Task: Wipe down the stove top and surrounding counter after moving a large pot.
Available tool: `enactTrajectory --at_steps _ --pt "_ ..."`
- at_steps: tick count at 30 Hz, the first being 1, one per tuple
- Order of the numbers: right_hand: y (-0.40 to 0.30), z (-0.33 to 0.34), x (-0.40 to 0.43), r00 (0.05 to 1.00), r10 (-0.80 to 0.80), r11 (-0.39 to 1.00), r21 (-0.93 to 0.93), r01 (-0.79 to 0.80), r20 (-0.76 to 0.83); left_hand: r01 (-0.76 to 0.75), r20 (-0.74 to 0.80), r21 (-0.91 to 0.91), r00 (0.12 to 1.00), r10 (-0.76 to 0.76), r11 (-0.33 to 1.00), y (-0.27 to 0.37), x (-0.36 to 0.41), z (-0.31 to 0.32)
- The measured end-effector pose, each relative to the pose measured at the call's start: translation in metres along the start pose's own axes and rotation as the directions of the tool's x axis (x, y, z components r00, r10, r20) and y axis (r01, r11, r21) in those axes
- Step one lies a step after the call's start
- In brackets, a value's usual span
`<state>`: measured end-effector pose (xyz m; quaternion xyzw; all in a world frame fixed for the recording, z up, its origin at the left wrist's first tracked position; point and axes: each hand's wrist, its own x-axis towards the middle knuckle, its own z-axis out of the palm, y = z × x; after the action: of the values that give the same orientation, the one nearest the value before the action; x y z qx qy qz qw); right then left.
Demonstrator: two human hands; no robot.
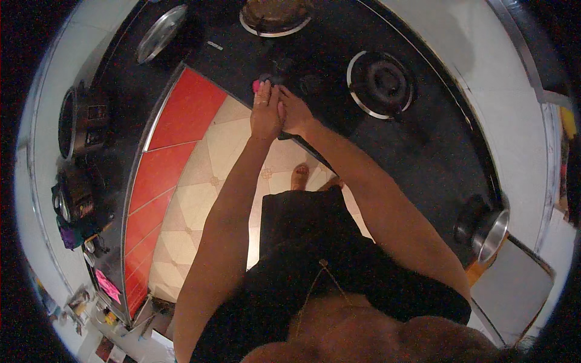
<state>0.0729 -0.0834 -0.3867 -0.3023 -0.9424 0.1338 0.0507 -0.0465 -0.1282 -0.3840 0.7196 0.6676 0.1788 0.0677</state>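
Observation:
My left hand and my right hand are close together at the front edge of a black cooktop. The fingers of the left hand point away from me, and a ring shows on one of them. A small pink thing peeks out beside its fingertips; most of it is hidden, so its kind is unclear. Dark shapes like control knobs lie just past the fingers. Below the right palm a dark edge or cloth shows. What lies between the palms is hidden.
A burner sits to the right, and a dark pan or pot stands on another ahead. A steel lid is at the far left. Red cabinet fronts run along the left. A steel bowl is at the right.

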Motion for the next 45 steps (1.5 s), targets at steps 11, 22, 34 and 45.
enactTrajectory --at_steps 11,22,34,45 --pt "-0.004 0.006 -0.014 0.978 0.089 0.990 0.125 -0.066 -0.189 -0.010 0.004 -0.034 1.000 0.010 0.999 0.009 0.008 -0.011" --pt "-0.012 -0.008 -0.084 0.985 0.134 0.989 0.081 -0.126 -0.108 -0.067 0.089 -0.085 0.993 0.075 0.994 0.055 -0.021 -0.002" --pt "-0.001 -0.022 -0.171 0.928 0.281 0.949 0.212 -0.231 -0.244 -0.232 0.103 -0.109 0.964 0.243 0.967 0.135 -0.035 0.007" --pt "0.010 -0.034 -0.229 0.884 0.300 0.953 0.147 -0.264 -0.358 -0.318 0.151 -0.052 0.935 0.322 0.947 0.196 -0.040 0.011"
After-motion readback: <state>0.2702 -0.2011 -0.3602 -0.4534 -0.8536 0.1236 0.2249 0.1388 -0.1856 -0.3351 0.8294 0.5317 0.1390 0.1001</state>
